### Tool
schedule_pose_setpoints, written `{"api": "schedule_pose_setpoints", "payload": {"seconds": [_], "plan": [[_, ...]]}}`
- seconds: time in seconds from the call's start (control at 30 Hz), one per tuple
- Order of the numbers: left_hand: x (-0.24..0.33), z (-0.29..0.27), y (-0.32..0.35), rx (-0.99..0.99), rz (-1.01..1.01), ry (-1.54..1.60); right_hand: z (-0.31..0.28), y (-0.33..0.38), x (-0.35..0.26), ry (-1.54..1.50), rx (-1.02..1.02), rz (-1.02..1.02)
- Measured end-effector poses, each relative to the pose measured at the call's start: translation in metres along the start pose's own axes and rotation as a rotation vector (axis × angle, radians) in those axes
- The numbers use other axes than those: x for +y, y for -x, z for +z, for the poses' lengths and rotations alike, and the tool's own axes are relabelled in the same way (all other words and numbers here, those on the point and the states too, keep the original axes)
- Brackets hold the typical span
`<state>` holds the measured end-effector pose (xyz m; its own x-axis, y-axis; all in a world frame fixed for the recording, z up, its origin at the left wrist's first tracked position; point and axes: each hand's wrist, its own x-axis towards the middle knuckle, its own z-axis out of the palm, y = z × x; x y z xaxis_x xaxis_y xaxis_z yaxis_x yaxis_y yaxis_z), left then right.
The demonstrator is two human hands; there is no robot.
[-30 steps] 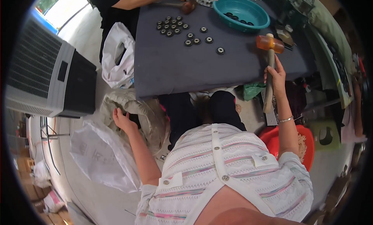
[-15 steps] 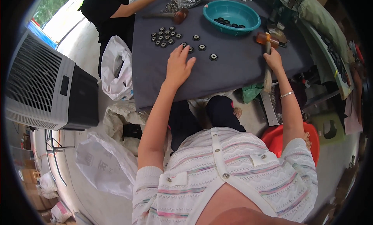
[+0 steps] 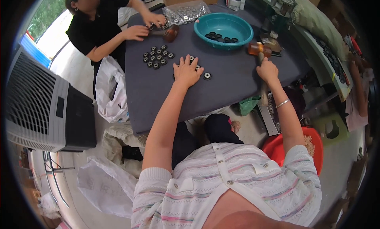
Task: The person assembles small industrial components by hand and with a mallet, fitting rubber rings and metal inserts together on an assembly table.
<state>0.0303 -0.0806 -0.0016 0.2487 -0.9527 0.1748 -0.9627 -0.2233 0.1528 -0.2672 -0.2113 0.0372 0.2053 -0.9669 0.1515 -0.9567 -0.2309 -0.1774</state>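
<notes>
My left hand [image 3: 187,74] lies over the grey-covered table with its fingers spread. Around and partly beneath it are small round black pieces with silver centres; one such piece [image 3: 207,76] sits just to its right. Whether its fingers touch any is partly hidden. Farther left, several matching round pieces [image 3: 157,57] stand in a close group. At the table's right side my right hand [image 3: 268,71] is closed round the wooden handle of a mallet [image 3: 259,50] with an amber head. The mallet's head rests near the far right, its handle pointing toward me.
A teal basin [image 3: 247,31] holds several black pieces. Beyond the group lies a second mallet [image 3: 171,33], near a clear bag [image 3: 186,13] of metal parts and a co-worker's hands [image 3: 153,20]. A green press [image 3: 277,19] stands far right; a red tub [image 3: 273,146] sits below.
My left hand has moved over the loose round pieces, covering some of them. My view has shifted, showing more of the co-worker, whose two hands are now over the metal parts.
</notes>
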Motion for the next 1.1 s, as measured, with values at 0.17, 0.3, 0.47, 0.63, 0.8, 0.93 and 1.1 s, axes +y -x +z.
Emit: {"api": "schedule_pose_setpoints", "payload": {"seconds": [0.17, 0.3, 0.47, 0.63, 0.8, 0.93, 1.1], "plan": [[0.021, 0.004, 0.025, 0.076, 0.109, -0.019, -0.013, -0.025, -0.007, -0.086, 0.422, -0.153], [0.022, 0.004, 0.036, 0.125, 0.167, -0.045, -0.033, -0.052, -0.060, -0.172, 0.494, -0.241], [0.022, 0.004, 0.042, 0.342, 0.223, 0.044, -0.006, -0.081, -0.082, -0.931, -0.105, 0.233], [0.023, 0.003, 0.040, 0.437, 0.255, 0.137, 0.028, -0.087, -0.081, -1.628, -0.199, 0.354], [0.013, 0.002, 0.042, 0.513, 0.223, 0.390, 0.015, -0.042, -0.101, -1.647, 0.043, 0.261], [0.019, -0.028, 0.021, 0.737, 0.286, 0.527, 0.024, -0.041, -0.097, -1.428, 0.346, 0.033], [0.045, -0.072, -0.033, 0.571, 0.291, 0.470, 0.001, -0.014, -0.116, -1.399, 0.320, 0.024]]}}
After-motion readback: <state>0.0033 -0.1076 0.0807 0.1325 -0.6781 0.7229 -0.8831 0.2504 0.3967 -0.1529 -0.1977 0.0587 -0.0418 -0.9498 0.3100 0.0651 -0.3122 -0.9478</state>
